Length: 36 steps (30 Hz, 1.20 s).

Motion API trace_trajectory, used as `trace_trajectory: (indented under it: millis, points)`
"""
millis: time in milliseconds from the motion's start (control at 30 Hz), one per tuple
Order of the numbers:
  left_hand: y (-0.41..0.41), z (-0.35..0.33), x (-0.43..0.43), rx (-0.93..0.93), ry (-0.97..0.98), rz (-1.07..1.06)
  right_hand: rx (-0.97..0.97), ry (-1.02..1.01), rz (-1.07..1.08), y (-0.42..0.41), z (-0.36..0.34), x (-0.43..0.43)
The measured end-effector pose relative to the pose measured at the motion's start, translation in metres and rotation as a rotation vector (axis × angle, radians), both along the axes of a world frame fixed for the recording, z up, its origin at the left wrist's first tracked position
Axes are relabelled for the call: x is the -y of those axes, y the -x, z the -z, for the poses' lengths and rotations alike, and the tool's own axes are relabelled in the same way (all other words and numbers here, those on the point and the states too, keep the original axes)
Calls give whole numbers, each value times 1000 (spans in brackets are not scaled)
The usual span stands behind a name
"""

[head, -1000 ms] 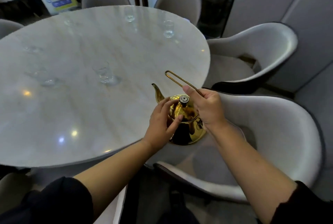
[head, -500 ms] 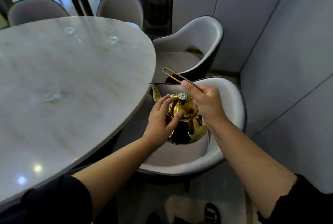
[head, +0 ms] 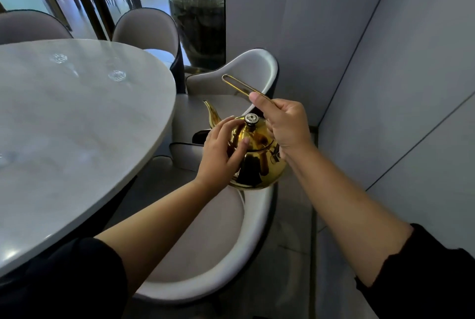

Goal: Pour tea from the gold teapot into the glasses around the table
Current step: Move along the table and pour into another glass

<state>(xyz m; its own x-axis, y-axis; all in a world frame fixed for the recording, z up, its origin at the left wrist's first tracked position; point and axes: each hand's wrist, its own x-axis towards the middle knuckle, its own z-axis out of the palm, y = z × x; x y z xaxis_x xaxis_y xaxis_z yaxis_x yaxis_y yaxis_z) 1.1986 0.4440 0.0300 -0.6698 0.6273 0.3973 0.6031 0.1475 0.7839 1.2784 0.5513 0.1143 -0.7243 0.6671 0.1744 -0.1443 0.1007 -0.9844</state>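
Big round marble table (head: 77, 138) takes up the left side, with four pale chairs in view around it: two at the far edge, one at the right by the wall, and the nearest chair (head: 205, 241) right under the arms. Behind them stands one dark urn (head: 198, 15).

The gold teapot (head: 257, 156) isn't on the table at all, it's held in the air over that nearest chair, spout pointing away toward the far side. The right hand (head: 285, 126) comes in from the right, fingers pinched shut on the thin wire handle (head: 239, 86). The left hand (head: 221, 151) is cupped against the pot's side, fingers curled around the lid edge.

Two clear glasses show at the far edge: one (head: 117, 76), another (head: 59, 58).
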Motion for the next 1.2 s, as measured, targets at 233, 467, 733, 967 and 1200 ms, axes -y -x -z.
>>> trace_trajectory:
  millis: [233,467,733,967,1200]
  points:
    - [-6,-7,-86,-3,7,30,17,-3,43,-7,-6,-84]
    - [7,11,-161,34,56,93,53,3,67,3,16,-161]
    - [54,41,-241,84,51,47,80,-20,-36,60,47,-251]
    - [112,41,-289,101,90,-46,79,21,-149,128,52,-307]
    - [164,50,-311,32,89,-275,83,57,-375,208,57,-343]
